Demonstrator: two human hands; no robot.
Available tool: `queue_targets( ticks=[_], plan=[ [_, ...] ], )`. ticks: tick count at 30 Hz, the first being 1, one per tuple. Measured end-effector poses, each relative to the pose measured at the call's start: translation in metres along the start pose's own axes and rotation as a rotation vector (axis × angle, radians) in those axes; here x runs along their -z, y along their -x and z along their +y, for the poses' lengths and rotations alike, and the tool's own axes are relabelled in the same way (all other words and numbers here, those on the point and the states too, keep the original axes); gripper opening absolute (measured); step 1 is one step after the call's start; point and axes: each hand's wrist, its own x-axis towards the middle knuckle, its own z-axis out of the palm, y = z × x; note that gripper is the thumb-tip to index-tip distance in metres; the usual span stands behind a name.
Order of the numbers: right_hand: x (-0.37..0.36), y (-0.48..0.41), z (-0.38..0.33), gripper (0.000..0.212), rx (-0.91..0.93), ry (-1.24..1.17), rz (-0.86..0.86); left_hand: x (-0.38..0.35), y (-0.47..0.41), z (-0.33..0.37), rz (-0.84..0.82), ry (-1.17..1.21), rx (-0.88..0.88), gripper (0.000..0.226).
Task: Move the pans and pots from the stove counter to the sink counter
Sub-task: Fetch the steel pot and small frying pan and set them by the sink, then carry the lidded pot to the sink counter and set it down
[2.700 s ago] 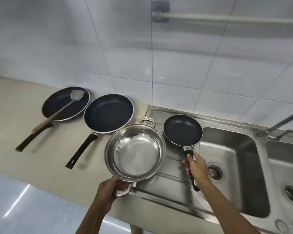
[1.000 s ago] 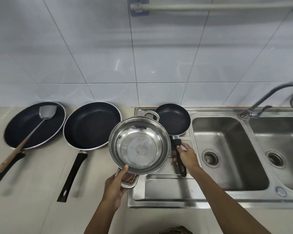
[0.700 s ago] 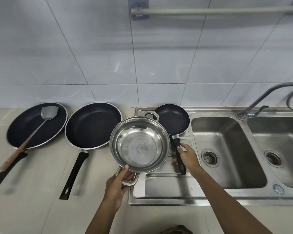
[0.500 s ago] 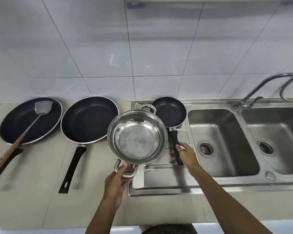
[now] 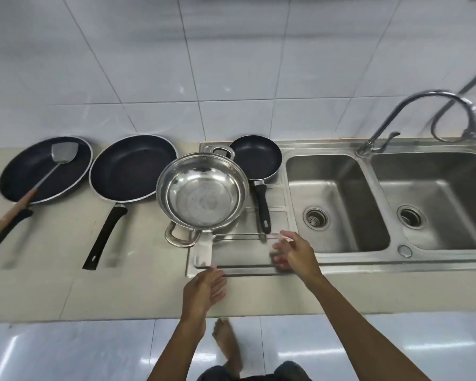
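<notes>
A shiny steel pot (image 5: 202, 192) with two loop handles rests on the left edge of the sink's drainboard (image 5: 242, 255). Behind and right of it a small black frying pan (image 5: 256, 157) lies on the drainboard, handle toward me. Two large black pans sit on the beige counter to the left: the middle one (image 5: 132, 167) and the far-left one (image 5: 44, 169), which carries a metal spatula (image 5: 47, 177) with a wooden handle. My left hand (image 5: 204, 288) hovers open in front of the pot. My right hand (image 5: 294, 253) hangs open below the small pan's handle.
A double steel sink (image 5: 338, 199) with two drains fills the right side, and a curved tap (image 5: 412, 114) rises behind it. White wall tiles back the counter. The counter's front edge (image 5: 94, 316) runs below, with glossy floor and my bare foot (image 5: 227, 345) beneath.
Both hands have let go: the left released the steel pot's handle, the right the small pan's handle. They pulled back toward me. Pot and pan now rest on the drainboard.
</notes>
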Motion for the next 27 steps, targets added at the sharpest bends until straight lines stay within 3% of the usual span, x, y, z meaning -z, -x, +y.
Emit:
queue_targets(
  ticks=[4,6,10,14,16,19,27],
  plan=[
    [0.05,0.041,0.011,0.027,0.208,0.236,0.002,-0.055,0.032,-0.03,0.012,-0.185,-0.093,0.027],
    [0.088,0.074,0.024,0.03,0.313,0.402,0.016,-0.089,0.056,-0.053,-0.031,-0.386,-0.202,0.023],
    [0.171,0.136,0.058,0.041,0.411,0.64,0.094,-0.169,0.093,-0.097,-0.201,-0.864,-0.479,0.039],
    [0.261,0.189,0.092,0.047,0.514,0.927,0.314,-0.259,0.126,-0.146,-0.395,-1.282,-0.849,0.062],
    [0.299,0.207,0.103,0.05,0.489,1.029,0.382,-0.296,0.137,-0.165,-0.454,-1.522,-1.091,0.074],
    [0.359,0.232,0.12,0.054,0.404,1.109,0.509,-0.359,0.153,-0.188,-0.568,-1.684,-1.302,0.08],
    [0.504,0.267,0.155,0.06,-0.001,1.108,0.689,-0.534,0.193,-0.239,-0.912,-1.743,-1.583,0.083]
  ],
)
